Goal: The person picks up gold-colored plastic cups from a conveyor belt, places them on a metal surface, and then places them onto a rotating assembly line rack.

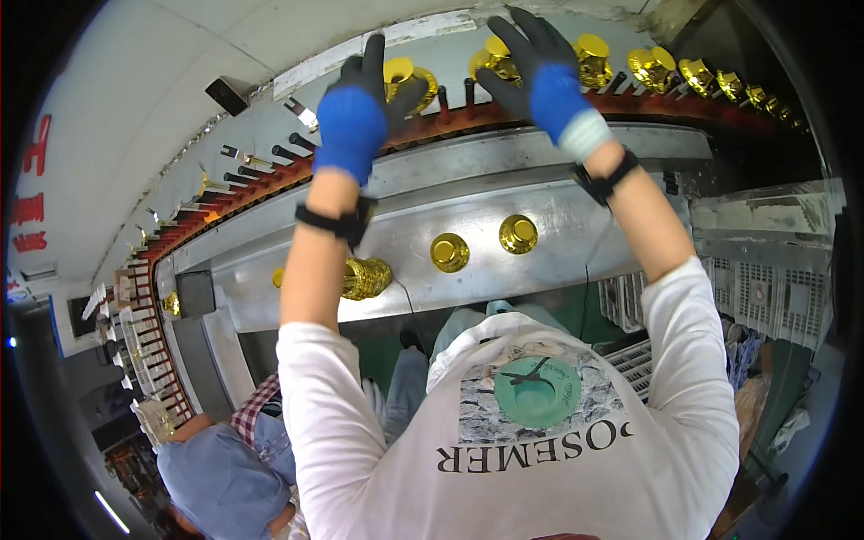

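Both of my hands wear black gloves with blue cuffs and reach to the conveyor at the far side. My left hand (358, 112) has its fingers stretched apart beside a shiny gold flared cup (399, 70), the thumb crossing in front of it. My right hand (540, 76) is spread as well, fingers above and thumb below another gold cup (490, 61), which it partly hides. Whether the fingertips touch the cups I cannot tell. Between the hands, bare black-tipped posts (469, 92) rise from the reddish conveyor track (432, 130).
More gold cups (652, 68) line the track to the right. On the metal bench (558, 243) stand two single gold cups (449, 253) and a nested stack (367, 278) lying sideways. White plastic crates (783, 301) are at the right. Another person (225, 477) sits at lower left.
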Demonstrator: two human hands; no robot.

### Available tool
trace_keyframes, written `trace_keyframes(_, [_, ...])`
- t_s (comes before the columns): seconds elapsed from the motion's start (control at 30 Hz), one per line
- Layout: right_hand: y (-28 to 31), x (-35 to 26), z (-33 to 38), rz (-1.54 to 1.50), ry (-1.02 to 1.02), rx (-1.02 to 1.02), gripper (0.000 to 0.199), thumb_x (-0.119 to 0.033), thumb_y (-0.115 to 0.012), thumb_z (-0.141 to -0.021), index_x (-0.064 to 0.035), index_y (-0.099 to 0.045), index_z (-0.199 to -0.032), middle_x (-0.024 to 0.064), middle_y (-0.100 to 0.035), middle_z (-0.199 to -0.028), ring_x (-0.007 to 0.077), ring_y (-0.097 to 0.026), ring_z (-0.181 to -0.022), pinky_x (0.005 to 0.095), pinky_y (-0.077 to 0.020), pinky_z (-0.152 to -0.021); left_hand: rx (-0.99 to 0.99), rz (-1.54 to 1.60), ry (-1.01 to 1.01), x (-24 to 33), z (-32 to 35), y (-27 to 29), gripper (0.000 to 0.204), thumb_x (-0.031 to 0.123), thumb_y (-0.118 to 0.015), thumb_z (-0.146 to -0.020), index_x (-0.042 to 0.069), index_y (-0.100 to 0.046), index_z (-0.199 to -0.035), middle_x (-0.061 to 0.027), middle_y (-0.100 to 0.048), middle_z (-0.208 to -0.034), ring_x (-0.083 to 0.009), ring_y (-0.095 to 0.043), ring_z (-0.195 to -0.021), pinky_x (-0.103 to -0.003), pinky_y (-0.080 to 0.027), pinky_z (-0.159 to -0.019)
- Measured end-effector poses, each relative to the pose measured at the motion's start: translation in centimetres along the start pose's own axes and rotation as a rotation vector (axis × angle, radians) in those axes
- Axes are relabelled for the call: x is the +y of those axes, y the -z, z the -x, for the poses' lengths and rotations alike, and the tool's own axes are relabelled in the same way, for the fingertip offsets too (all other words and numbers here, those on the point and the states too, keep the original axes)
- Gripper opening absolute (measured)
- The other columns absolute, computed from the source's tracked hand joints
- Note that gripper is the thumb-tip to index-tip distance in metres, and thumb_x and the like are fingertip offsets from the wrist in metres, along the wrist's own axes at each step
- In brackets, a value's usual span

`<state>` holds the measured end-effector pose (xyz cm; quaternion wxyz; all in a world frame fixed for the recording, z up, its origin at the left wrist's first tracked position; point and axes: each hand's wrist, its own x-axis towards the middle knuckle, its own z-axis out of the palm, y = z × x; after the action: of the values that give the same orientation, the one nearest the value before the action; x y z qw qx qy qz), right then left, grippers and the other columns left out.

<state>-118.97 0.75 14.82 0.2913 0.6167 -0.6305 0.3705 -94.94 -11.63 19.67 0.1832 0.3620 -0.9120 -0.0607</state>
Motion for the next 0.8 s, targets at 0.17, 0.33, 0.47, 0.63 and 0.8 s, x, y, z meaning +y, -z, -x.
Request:
trace_keyframes(0.17, [-6.9,-1.9,-2.6,-0.221,-0.161,-0.524,0.059,-0.041,-0.072,-0.093,-0.0095,-0.063,-0.141,0.0234,-0.070,-0.129,0.0423,-0.068,-0.117,0.0499,-0.0540,-0.102,-0.179,-0.207,0.101,-6.3,-3.8,-2.5,0.075,0.065,-0.064,-0.095,0.011,-0.062,-0.146,-0.0273,-0.073,-0.120,-0.0425,-0.073,-0.109,-0.049,-0.058,-0.092])
trace_keyframes(0.33, [-0.5,-3.4,0.3,-0.268,0.050,-0.375,0.048,-0.033,-0.080,-0.086,-0.0085,-0.069,-0.126,0.0175,-0.073,-0.101,0.0376,-0.070,-0.093,0.0487,-0.0552,-0.083,0.015,-0.195,-0.097,-4.2,3.0,0.3,0.047,0.047,-0.074,-0.095,0.006,-0.073,-0.120,-0.0227,-0.075,-0.108,-0.0409,-0.074,-0.097,-0.048,-0.059,-0.080])
trace_keyframes(0.47, [4.5,-5.3,9.6,-0.482,-0.098,-0.550,0.049,-0.032,-0.084,-0.080,-0.0083,-0.072,-0.121,0.0139,-0.070,-0.082,0.0370,-0.069,-0.076,0.0484,-0.0556,-0.073,-0.061,0.076,-0.122,-1.3,11.2,-1.2,0.051,0.039,-0.079,-0.093,0.003,-0.069,-0.128,-0.0214,-0.074,-0.107,-0.0390,-0.073,-0.090,-0.046,-0.059,-0.077])
trace_keyframes(0.63, [0.8,-2.5,24.6,-0.369,-0.181,-0.863,0.057,-0.034,-0.084,-0.081,-0.0099,-0.068,-0.131,0.0182,-0.073,-0.107,0.0395,-0.071,-0.096,0.0516,-0.0562,-0.085,-0.515,0.036,0.010,-1.5,22.6,-18.1,0.052,0.051,-0.073,-0.093,0.010,-0.068,-0.125,-0.0201,-0.073,-0.106,-0.0414,-0.073,-0.094,-0.051,-0.058,-0.083])
trace_keyframes(0.8, [-2.8,-3.7,29.1,-0.106,-0.281,-1.142,0.045,-0.041,-0.076,-0.087,-0.0108,-0.068,-0.120,0.0133,-0.074,-0.116,0.0350,-0.073,-0.104,0.0487,-0.0583,-0.090,-0.633,-0.101,0.196,-0.2,23.3,-22.5,0.059,0.053,-0.071,-0.094,0.009,-0.063,-0.133,-0.0227,-0.071,-0.116,-0.0430,-0.073,-0.097,-0.052,-0.059,-0.081])
